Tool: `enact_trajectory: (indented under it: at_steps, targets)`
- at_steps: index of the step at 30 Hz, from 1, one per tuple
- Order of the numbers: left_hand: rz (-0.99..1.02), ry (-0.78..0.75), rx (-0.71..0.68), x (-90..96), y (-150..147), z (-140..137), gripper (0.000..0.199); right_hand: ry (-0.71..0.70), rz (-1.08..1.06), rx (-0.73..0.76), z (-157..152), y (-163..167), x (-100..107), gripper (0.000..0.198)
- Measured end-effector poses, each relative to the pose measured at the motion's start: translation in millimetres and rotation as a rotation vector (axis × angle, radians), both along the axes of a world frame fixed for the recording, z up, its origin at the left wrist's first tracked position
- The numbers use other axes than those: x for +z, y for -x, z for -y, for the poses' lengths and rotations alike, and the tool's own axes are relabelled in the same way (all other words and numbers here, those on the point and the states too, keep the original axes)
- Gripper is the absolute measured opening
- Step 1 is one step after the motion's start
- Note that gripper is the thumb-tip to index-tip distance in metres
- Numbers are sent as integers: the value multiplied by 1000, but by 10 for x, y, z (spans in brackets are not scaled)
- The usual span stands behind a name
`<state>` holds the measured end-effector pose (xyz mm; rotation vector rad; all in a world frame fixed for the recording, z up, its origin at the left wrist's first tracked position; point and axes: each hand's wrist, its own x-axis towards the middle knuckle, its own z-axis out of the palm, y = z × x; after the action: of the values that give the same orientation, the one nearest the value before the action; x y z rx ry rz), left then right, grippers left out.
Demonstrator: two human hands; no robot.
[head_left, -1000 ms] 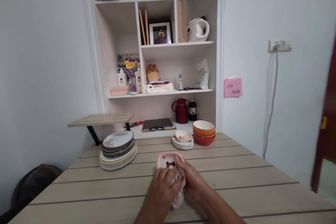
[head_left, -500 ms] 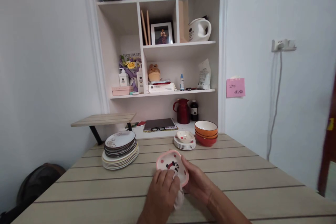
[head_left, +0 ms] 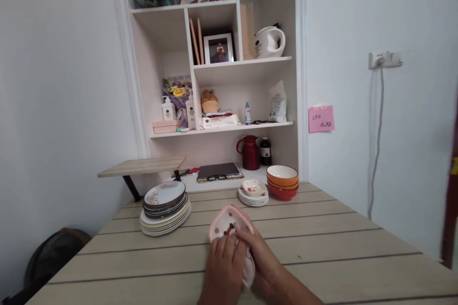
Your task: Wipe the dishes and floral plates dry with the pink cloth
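The pink-rimmed dish (head_left: 224,221), held over the near middle of the worktop (head_left: 143,262), could slip if the left hand (head_left: 226,262), fingers closed on the pale cloth (head_left: 249,272), pushes too hard against the right hand (head_left: 264,259), its fingers clamped on the dish's right side.

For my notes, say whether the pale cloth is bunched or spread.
Bunched: the pale cloth gathers between left hand and right hand.

Up on the white shelves (head_left: 246,62), a framed photo (head_left: 219,49) stands left of a white jug (head_left: 266,43) — lower down, a pump bottle (head_left: 168,111) fronts purple-wrapped flowers (head_left: 178,91). Below, the red thermos jug (head_left: 249,154) neighbours a dark bottle (head_left: 265,152) — and a pink sticky note (head_left: 321,119) brightens the wall (head_left: 358,162)!
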<state>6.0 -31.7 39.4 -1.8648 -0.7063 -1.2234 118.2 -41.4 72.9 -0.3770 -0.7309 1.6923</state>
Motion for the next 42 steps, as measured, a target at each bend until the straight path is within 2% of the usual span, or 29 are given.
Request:
enact_trajectory:
  at_steps: [5,8,11,14,18,21,23,26,29,31,35,38,42]
  targets:
    - [-126,91,-94,-15,17,5,31,-25,159,-88,-81,-184,109,47]
    - [-202,141,-157,13,33,4,25,17,320,-43,-121,-393,179,41]
    - [-256,128,-163,37,32,10,17,49,400,45,-129,-543,205,38]
    - [-240,82,-151,34,31,11,18,28,320,105,-108,-559,195,45]
    - [-49,97,-60,7,39,-5,24,16,82,201,-59,-386,144,57]
    - [-23,84,4,3,27,1,25,14,-39,168,-16,-212,109,60]
    - [-52,63,16,5,11,14,25,29,-39,98,2,-126,98,60]
    - [-118,79,6,9,0,36,27,50,62,-14,-14,-104,102,55]
    - [-191,148,-32,30,14,56,31,20,230,-71,-68,-234,141,52]
    - [-241,189,-74,60,23,71,31,-3,341,-51,-97,-377,183,51]
    - [-336,175,-151,112,9,96,23,-12,482,105,-102,-621,249,49]
    - [-321,116,-136,92,4,86,19,11,410,129,-82,-643,247,51]
    - [-125,117,-32,25,44,22,24,5,145,222,-54,-439,169,56]
